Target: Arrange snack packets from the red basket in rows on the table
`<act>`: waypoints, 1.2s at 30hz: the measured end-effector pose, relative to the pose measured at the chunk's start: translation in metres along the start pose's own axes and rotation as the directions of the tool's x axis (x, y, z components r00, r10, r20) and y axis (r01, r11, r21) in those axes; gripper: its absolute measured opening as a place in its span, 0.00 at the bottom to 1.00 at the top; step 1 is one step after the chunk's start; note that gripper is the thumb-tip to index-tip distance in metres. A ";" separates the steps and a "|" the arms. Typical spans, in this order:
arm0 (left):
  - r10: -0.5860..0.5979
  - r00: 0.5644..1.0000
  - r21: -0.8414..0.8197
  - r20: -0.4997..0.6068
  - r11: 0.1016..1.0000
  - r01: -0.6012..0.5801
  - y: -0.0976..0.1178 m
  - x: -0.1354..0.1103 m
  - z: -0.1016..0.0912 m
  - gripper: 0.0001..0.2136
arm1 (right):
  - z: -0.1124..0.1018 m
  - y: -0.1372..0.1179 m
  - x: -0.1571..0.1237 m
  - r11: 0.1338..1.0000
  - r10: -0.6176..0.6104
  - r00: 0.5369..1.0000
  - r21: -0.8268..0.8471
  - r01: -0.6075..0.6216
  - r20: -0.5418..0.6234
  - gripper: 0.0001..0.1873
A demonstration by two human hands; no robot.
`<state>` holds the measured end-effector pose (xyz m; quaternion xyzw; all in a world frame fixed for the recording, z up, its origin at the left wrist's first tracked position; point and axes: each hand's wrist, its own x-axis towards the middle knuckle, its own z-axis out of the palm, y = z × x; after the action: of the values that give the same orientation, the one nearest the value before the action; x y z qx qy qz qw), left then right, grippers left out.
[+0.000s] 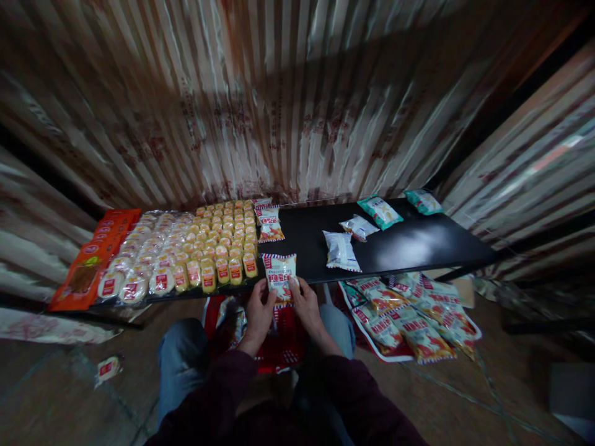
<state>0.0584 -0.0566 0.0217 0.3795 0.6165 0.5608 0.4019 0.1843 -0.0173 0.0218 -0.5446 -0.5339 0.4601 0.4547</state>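
A white snack bag [280,272] with red print and striped ends stands upright at the shelf's front edge. My left hand [259,313] grips its lower left side, and my right hand [307,306] grips its lower right side. Behind it on the black shelf [302,226] lies a similar snack bag [269,224], with part of another at its back. Rows of small yellow wrapped cakes [223,248] fill the shelf just to the left.
White wrapped cakes [149,248] and orange packets [95,257] occupy the shelf's left end. Rightward lie a silvery-white bag [341,251] and green bags [381,211]. Below, a red basket [211,316] sits between my knees; a bag-filled basket [400,358] stands right. One wrapped cake [108,369] lies on the floor.
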 end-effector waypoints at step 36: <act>0.301 0.952 0.482 0.046 0.829 -0.286 0.018 0.049 0.033 0.23 | 0.008 0.006 0.097 0.996 -0.089 0.995 0.021 0.089 0.032 0.28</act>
<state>0.0703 0.0029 0.0346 0.5487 0.6773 0.4501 0.1938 0.1785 0.0795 0.0133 -0.5080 -0.5605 0.4536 0.4712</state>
